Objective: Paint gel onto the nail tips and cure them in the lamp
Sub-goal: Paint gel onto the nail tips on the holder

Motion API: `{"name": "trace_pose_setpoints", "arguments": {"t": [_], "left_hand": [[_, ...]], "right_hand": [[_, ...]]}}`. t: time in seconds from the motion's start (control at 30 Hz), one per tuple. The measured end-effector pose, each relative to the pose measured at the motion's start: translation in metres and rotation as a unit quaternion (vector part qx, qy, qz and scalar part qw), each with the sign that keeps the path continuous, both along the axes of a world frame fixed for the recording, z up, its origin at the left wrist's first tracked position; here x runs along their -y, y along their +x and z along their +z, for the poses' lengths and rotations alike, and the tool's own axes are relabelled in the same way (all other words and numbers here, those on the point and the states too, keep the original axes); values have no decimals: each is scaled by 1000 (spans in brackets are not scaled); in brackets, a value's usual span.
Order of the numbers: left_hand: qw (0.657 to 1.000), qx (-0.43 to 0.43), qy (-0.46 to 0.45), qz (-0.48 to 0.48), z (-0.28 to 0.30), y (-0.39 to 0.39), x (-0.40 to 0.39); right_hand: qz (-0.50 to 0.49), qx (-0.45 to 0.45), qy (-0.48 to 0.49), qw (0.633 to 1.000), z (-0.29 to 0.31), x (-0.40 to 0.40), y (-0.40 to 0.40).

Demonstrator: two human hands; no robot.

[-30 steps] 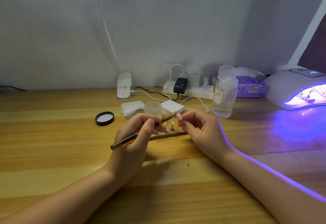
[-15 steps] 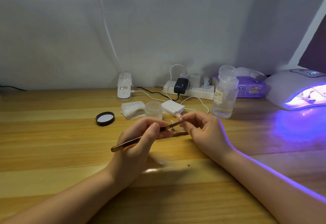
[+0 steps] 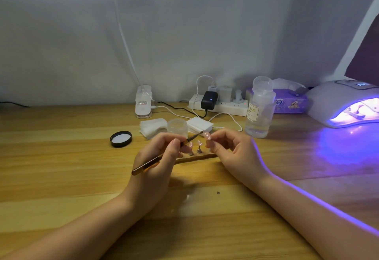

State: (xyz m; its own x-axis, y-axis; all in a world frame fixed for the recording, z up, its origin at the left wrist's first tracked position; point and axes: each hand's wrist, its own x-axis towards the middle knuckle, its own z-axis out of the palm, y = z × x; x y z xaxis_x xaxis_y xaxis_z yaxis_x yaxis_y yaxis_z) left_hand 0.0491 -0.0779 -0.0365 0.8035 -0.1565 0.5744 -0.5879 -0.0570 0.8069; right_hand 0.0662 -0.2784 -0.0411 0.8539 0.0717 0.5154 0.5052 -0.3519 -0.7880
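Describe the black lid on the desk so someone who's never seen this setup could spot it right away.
Start at the wooden desk and find the left hand. Just beyond it, to the left, the black lid lies flat beside a stack of white pads. It is the only round black thing there, with a pale inside.

Smooth wooden table [image 3: 61, 157], glossy pink nail tip [image 3: 207, 136], clear plastic bottle [image 3: 259, 112].

On the bench [image 3: 61, 177], a power strip [image 3: 218, 105] lies along the back edge. Before it sit a jar [image 3: 177, 127] and wipes [image 3: 152, 127], a lid [image 3: 121, 139] to their left. A bottle [image 3: 259, 112] stands right of the strip, and the curing lamp [image 3: 344, 104] sits at the right edge.
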Motion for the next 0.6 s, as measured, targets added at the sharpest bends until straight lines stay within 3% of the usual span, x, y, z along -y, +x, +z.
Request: {"name": "trace_pose_setpoints", "arguments": {"t": [0.6], "left_hand": [[998, -6, -10, -61, -1, -6, -2]], "right_hand": [[-36, 6, -5, 999, 0, 0, 1]]}}
